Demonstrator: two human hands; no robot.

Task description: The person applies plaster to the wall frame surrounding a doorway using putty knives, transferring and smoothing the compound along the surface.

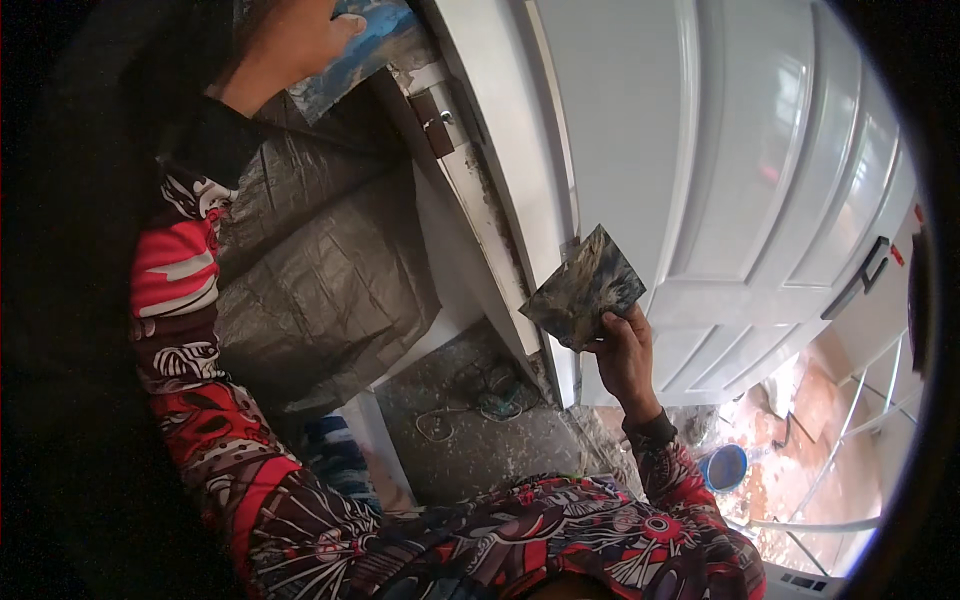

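Observation:
At the upper left, my left hand (290,50) is closed on a flat blue-and-grey smeared sheet (365,60), with the thumb along its edge. That sheet is beside the top of the visible door frame (480,200); the frame edge cuts off part of the hand. Lower and to the right, my right hand (627,365) grips a thin square plate (588,285) by its lower corner, thumb on top. Dark grey and tan smears cover the plate's face. It is held in front of the edge of a white panelled door (640,130).
Dark plastic sheeting (320,290) hangs left of the frame. A dark metal plate (432,122) is set into the frame. The door carries a black handle (860,280). Below, a cable (490,400) lies on the speckled floor; a blue bucket (723,468) stands lower right near pale poles (870,425).

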